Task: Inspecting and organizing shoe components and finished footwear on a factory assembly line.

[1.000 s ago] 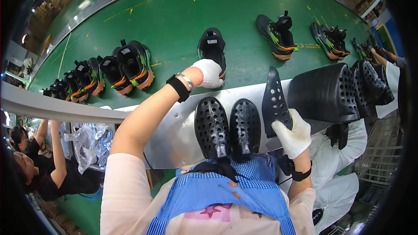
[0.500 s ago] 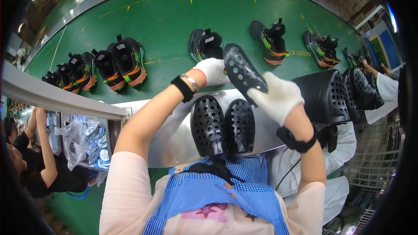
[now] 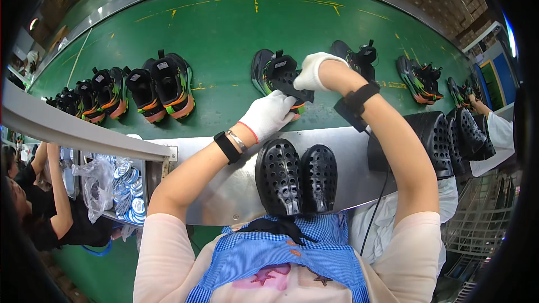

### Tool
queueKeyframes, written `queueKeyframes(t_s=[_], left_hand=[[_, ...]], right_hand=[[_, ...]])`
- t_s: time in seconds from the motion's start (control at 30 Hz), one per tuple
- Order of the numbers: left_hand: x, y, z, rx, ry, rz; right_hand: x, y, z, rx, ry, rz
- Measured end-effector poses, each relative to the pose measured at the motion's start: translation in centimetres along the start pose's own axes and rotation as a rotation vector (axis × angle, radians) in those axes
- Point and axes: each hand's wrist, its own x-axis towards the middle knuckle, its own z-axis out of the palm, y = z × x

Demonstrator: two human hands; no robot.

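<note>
Both gloved hands work on one sneaker [image 3: 279, 76], a black shoe with green and orange trim that stands on the green conveyor belt [image 3: 224, 28] just beyond the metal ledge [image 3: 224, 185], at about 12 o'clock from the person's chest. The left hand [image 3: 268, 115], in a white glove, clasps the near side of the sneaker from 7 o'clock, fingers wrapped against its sole and side. The right hand [image 3: 315, 71], also in a white glove, closes on a black insole [image 3: 292, 91] at the sneaker's opening, coming in from 3 o'clock; the insole sits partly inside the shoe. Each wrist wears a black band.

On the ledge close to the person, at 6 o'clock from the sneaker, lie two black perforated soles [image 3: 297, 177] side by side and touching. A stack of more black perforated soles [image 3: 443, 140] stands on edge at 4 o'clock, just beside the right forearm.

More sneakers sit on the belt: a pair [image 3: 163, 84] at 9 o'clock, well apart from the hands, with further pairs [image 3: 90, 98] beyond it toward the left rim, one shoe [image 3: 359, 59] just behind the right hand, and another pair [image 3: 418, 76] at 3 o'clock.

Under the ledge at 8 o'clock is a clear plastic bag [image 3: 98, 182] beside a tray of round blue-and-white discs [image 3: 126, 191]. Another person [image 3: 39, 202] in a dark top stands at the lower left.
</note>
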Motion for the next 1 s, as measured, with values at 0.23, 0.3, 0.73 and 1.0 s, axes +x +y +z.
queueKeyframes(t_s=[0.23, 0.3, 0.73, 1.0], left_hand=[[0.4, -0.6, -0.4, 0.05, -0.038, -0.029], [0.4, -0.8, -0.3, 0.079, -0.038, -0.018], [0.4, -1.0, 0.7, 0.119, 0.012, -0.058], [1.6, -1.2, 0.3, 0.131, -0.106, -0.081]], right_hand=[[0.9, -0.2, 1.0, 0.009, 0.029, 0.003], [0.9, 0.1, 0.2, 0.039, -0.044, -0.014], [4.0, -2.5, 5.6, -0.013, 0.194, -0.018], [6.5, -1.5, 5.8, 0.043, 0.113, -0.219]])
